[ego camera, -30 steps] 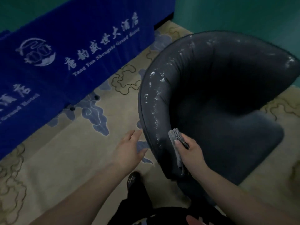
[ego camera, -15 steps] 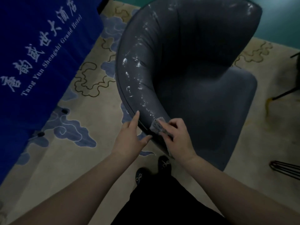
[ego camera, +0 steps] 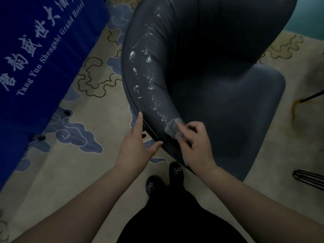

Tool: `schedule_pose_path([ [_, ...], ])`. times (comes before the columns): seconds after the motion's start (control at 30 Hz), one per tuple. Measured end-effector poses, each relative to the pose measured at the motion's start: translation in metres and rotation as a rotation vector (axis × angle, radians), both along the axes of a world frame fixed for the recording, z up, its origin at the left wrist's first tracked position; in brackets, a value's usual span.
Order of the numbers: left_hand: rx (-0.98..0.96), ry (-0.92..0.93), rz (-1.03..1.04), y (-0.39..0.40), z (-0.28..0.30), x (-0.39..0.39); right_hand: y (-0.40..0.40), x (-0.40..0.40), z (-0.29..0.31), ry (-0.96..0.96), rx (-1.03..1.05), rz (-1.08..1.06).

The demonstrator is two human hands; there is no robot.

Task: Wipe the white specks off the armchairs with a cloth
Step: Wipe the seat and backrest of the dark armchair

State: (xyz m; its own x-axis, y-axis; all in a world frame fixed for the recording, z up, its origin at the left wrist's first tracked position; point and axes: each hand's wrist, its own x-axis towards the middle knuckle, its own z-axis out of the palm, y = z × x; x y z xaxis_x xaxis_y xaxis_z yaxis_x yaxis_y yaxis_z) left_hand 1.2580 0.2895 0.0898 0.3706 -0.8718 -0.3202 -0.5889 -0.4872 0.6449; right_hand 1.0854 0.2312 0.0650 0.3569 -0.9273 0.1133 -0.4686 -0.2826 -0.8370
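Observation:
A dark grey curved armchair [ego camera: 219,88] fills the upper middle of the view. White specks [ego camera: 149,72] run in a trail down its left arm rest. My right hand [ego camera: 196,144] grips a folded grey cloth [ego camera: 172,128] and presses it on the near end of that arm rest, just below the lowest specks. My left hand [ego camera: 135,144] lies flat with straight fingers against the arm rest's outer edge, thumb spread toward the cloth.
A blue banner [ego camera: 35,55] with white lettering hangs at the left. Patterned beige and blue carpet [ego camera: 78,163] covers the floor. Black metal legs [ego camera: 308,178] stand at the right edge. My two dark shoes [ego camera: 163,179] stand right by the chair's near end.
The view has moved closer over the chair. My right hand has brought the cloth up onto the arm rest's near end, and my left hand now touches its outer edge.

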Motion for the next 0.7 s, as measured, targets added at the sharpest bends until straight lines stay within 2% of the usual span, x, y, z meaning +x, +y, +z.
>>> schedule_pose_path([
  [0.1,0.005,0.060,0.025,-0.001,0.000,0.004,0.010,-0.005,0.001,0.043,-0.138,0.175],
  [0.27,0.020,0.059,-0.007,-0.001,0.000,0.009,0.001,0.004,-0.003,0.034,-0.009,-0.052],
  [0.4,0.022,0.114,0.059,-0.005,0.002,0.013,0.003,-0.003,-0.003,0.072,-0.146,0.142],
  [0.53,0.003,0.089,0.064,-0.017,0.002,0.019,-0.023,0.016,-0.005,-0.007,0.075,-0.086],
  [0.67,0.021,0.106,0.074,-0.025,0.004,0.020,-0.031,0.025,-0.008,0.016,-0.011,0.047],
  [0.7,0.021,0.115,0.079,-0.026,0.005,0.019,-0.034,0.027,-0.011,0.020,0.012,0.027],
])
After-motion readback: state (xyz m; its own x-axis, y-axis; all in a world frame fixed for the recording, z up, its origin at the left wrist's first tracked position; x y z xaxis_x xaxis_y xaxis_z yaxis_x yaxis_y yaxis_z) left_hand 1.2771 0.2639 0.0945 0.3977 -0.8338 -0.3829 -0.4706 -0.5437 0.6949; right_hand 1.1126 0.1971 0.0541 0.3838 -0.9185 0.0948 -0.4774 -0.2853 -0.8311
